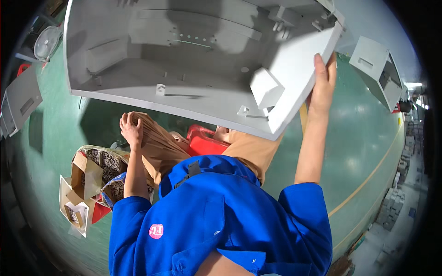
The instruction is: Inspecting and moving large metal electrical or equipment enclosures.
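Note:
A large light-grey metal cabinet [184, 99], open toward me, stands tilted in front of my knees. Inside it are small brackets, holes in the back panel and thin rods near the lower wall. My right hand [323, 83] grips the cabinet's right side wall, thumb on the near edge and fingers around the outer face. My left hand [132, 129] rests on the knee of my tan trousers [159, 147], fingers apart and holding nothing, below the cabinet's lower left edge.
Left of my leg, open boxes and bags [87, 177] hold many small metal parts. A red stool [202, 140] is between my legs. Other grey cabinets stand at the right [375, 69] and far left [20, 101]. A round fan-like thing [47, 43] is behind, on the green floor [359, 152].

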A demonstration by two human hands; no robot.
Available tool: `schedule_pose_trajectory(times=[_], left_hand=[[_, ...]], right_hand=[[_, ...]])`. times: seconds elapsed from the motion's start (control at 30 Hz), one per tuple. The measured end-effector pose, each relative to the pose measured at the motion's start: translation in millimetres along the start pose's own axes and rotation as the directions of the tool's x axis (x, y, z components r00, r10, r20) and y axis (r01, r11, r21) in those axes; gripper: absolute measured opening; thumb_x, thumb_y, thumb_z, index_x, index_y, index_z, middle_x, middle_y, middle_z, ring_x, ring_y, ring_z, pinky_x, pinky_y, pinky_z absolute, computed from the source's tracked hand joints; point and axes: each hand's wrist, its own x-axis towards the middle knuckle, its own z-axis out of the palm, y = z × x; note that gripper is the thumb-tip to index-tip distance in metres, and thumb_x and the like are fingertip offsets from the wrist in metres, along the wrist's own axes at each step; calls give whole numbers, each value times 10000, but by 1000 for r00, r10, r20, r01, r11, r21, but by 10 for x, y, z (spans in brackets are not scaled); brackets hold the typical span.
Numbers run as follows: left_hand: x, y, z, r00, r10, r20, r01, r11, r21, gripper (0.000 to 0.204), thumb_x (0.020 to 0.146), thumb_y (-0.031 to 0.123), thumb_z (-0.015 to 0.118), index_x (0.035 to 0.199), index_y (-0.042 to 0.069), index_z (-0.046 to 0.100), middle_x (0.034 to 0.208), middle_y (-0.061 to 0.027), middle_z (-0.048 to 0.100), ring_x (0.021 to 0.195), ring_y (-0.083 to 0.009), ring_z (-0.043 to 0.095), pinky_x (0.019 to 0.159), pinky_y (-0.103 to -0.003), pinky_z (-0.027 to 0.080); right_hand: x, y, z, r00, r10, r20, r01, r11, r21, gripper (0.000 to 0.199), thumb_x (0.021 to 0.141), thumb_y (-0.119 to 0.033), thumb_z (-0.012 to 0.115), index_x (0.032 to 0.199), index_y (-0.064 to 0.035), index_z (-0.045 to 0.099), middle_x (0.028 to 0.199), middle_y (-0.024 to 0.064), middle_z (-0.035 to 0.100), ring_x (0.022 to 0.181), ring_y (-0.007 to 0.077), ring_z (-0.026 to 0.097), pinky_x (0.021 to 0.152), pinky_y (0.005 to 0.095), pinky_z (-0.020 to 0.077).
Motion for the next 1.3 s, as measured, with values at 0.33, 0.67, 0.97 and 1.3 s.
schedule_pose_trajectory(times=[0.33, 0.67, 0.97, 1.3], left_hand=[[18, -38, 48, 1000, 17, -4, -17, 999, 45, 387, 707, 294, 598, 1077, 220, 515, 1226, -43, 416, 1145, -274, 365, 892, -412, 374], [13, 58, -29, 1000, 12, -12, -11, 999, 36, 372, 683, 263, 591, 1045, 199, 531, 1220, -65, 421, 1142, -303, 361, 876, -420, 392], [-54, 170, -70, 994, -77, 73, 69, 992, 101, 445, 689, 295, 583, 1104, 171, 484, 1272, -97, 353, 1189, -328, 303, 857, -493, 364], [92, 118, -57, 980, -20, 198, -53, 932, 358, 465, 722, 351, 520, 1131, 134, 477, 1223, -181, 356, 1155, -391, 303, 820, -563, 343]], right_hand=[[-1120, 195, -3, 965, 251, 81, -234, 957, -171, 562, 781, -181, 574, 1232, 28, 313, 1133, 96, 432, 1029, 172, 421, 868, 272, 334], [-1472, 371, 190, 979, 199, 39, -174, 925, -339, 582, 810, -312, 562, 1232, 9, 321, 1155, 140, 342, 1071, 266, 337, 933, 381, 237], [-1379, 892, -199, 928, 249, 277, -73, 851, -520, 885, 579, -461, 721, 1219, 13, 335, 1152, 172, 428, 1116, 269, 381, 918, 361, 309], [-1641, 1932, -1090, 905, 387, 176, 149, 97, -984, 501, 677, -358, 628, 1096, -90, 563, 1298, 103, 373, 1241, 286, 251, 1011, 446, 128]])
